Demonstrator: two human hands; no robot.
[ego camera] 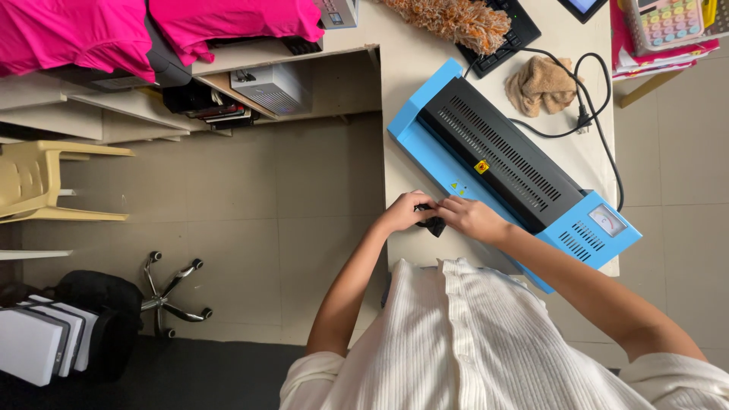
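Observation:
A blue and black laminating machine (pixel 501 159) lies slantwise on a pale desk (pixel 406 68). Just in front of its near edge, my left hand (pixel 404 212) and my right hand (pixel 472 219) meet over a small black object (pixel 434 225). Both hands pinch it between their fingers; what it is cannot be made out. My arms reach out from a white ribbed top.
A tan cloth (pixel 541 83) and a black cable (pixel 592 114) lie beyond the machine. A black keyboard (pixel 505 38) and an orange duster (pixel 456 19) sit at the desk's far end, a colourful calculator (pixel 668 21) at the right. Left: a yellow chair (pixel 34 182), a swivel chair base (pixel 171 292), pink fabric (pixel 76 30).

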